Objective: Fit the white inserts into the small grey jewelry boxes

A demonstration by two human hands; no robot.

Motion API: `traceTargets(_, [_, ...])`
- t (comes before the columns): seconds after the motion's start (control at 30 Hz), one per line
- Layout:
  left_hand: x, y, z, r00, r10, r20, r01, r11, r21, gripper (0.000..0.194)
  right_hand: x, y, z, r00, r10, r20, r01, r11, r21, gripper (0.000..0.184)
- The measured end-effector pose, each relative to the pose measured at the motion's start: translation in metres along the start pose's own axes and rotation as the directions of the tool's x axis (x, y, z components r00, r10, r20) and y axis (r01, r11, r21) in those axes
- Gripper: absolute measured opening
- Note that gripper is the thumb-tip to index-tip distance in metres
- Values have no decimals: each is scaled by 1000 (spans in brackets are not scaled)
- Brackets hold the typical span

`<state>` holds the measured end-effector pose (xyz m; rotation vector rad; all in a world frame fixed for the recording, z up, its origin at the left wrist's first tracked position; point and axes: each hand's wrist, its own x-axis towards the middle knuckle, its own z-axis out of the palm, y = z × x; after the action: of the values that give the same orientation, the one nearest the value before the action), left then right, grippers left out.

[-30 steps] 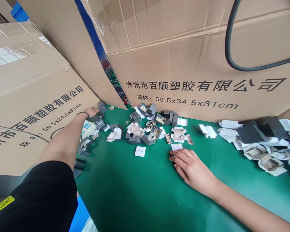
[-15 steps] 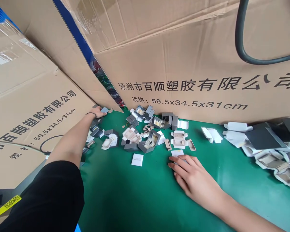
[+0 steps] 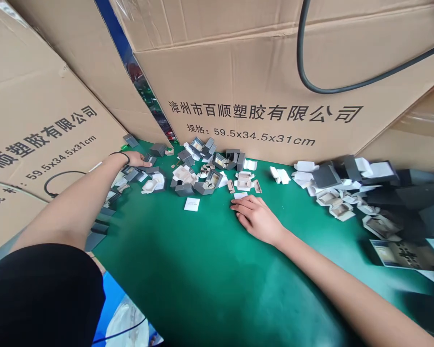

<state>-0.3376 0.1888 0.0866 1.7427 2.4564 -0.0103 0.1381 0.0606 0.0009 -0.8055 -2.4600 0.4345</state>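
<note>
My left hand (image 3: 138, 160) reaches to the back left of the green table, its fingers closed around a small dark grey box (image 3: 151, 159). Just behind it stands another dark grey box (image 3: 159, 150), with one more grey box (image 3: 130, 140) by the cardboard wall. My right hand (image 3: 255, 217) lies low over the table, its fingers stretched out and slightly bent. Its fingertips are at a white card (image 3: 240, 195), which they partly cover; what is under the palm is hidden. A square white card (image 3: 191, 204) lies to the left of that hand.
Opened grey boxes (image 3: 211, 181) and unfolded paper inserts (image 3: 246, 181) lie along the back. A larger heap of dark boxes (image 3: 327, 174) fills the right side. Tall cardboard cartons (image 3: 238, 91) wall the table, and a black cable (image 3: 301, 58) hangs in front.
My left hand moved from the far corner back toward me; a grey box now stands apart behind it. My right hand stays by the white card. The view shifted, showing more of the right heap.
</note>
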Motion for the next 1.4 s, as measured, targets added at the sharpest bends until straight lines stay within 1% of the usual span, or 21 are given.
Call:
traceTargets(0.1, [-18, 11, -2, 975, -96, 201, 75, 991, 110, 60, -2, 3, 1, 1000, -8, -11, 8, 1000, 0, 29])
traceTargets(0.17, [-33, 21, -6, 955, -89, 282, 52, 989, 135, 56, -3, 3, 2, 1000, -19, -20, 18, 999, -36, 30])
traceTargets(0.27, [-59, 39, -9, 941, 11, 339, -56, 991, 122, 52, -8, -1, 3, 998, 1, -57, -8, 993, -119, 29])
traceTargets(0.4, [-94, 74, -11, 919, 178, 352, -207, 977, 47, 66, -25, -7, -3, 994, 48, -100, -63, 986, -155, 32])
traceTargets(0.47, [-114, 97, -15, 911, 276, 306, -288, 958, -6, 70, -38, -6, -8, 989, 74, -126, -90, 988, -124, 33])
traceTargets(0.53, [-139, 123, -17, 894, 407, 187, -404, 913, -55, 70, -52, -3, -14, 983, 102, -155, -112, 992, -62, 31])
traceTargets(0.6, [-169, 149, -15, 839, 544, 2, -543, 838, -51, 71, -62, 1, -19, 971, 144, -191, -145, 989, 8, 28])
traceTargets(0.63, [-186, 161, -10, 789, 610, -72, -614, 788, -40, 70, -66, 3, -21, 962, 173, -210, -170, 985, 35, 28])
traceTargets(0.7, [-220, 181, 11, 684, 716, -136, -727, 685, -48, 64, -68, 6, -23, 938, 236, -254, -228, 972, 58, 28])
traceTargets(0.73, [-237, 189, 27, 648, 748, -144, -760, 648, -54, 60, -68, 7, -24, 925, 262, -276, -258, 965, 52, 28])
traceTargets(0.77, [-251, 194, 45, 630, 759, -166, -774, 631, -53, 57, -68, 7, -24, 912, 285, -295, -288, 957, 35, 29])
traceTargets(0.8, [-263, 197, 64, 635, 744, -209, -767, 640, -53, 55, -67, 7, -24, 897, 313, -313, -326, 945, 11, 28])
traceTargets(0.87, [-279, 199, 99, 705, 616, -352, -684, 721, -109, 51, -65, 8, -23, 859, 380, -343, -418, 907, -42, 27])
traceTargets(0.9, [-283, 200, 112, 718, 571, -398, -660, 740, -128, 48, -65, 8, -22, 839, 412, -355, -462, 885, -64, 27])
traceTargets(0.97, [-283, 200, 124, 696, 490, -524, -636, 760, -133, 42, -67, 8, -21, 812, 453, -367, -518, 850, -98, 27])
traceTargets(1.03, [-276, 201, 122, 662, 426, -617, -607, 787, -107, 42, -71, 8, -20, 809, 462, -363, -532, 839, -119, 28])
traceTargets(1.07, [-271, 201, 118, 664, 395, -635, -575, 812, -97, 43, -73, 8, -20, 813, 460, -356, -530, 839, -126, 28])
traceTargets(1.17, [-253, 202, 108, 728, 288, -622, -460, 878, -132, 58, -79, 8, -19, 834, 444, -328, -500, 858, -112, 29])
traceTargets(1.23, [-243, 203, 109, 754, 253, -606, -409, 903, -132, 63, -81, 8, -19, 837, 437, -328, -485, 871, -78, 29])
traceTargets(1.3, [-236, 204, 113, 752, 277, -598, -405, 910, -88, 59, -82, 9, -19, 831, 442, -339, -483, 875, -42, 28])
traceTargets(1.4, [-228, 204, 117, 734, 343, -587, -450, 892, -41, 49, -84, 9, -19, 822, 455, -344, -492, 870, -23, 21])
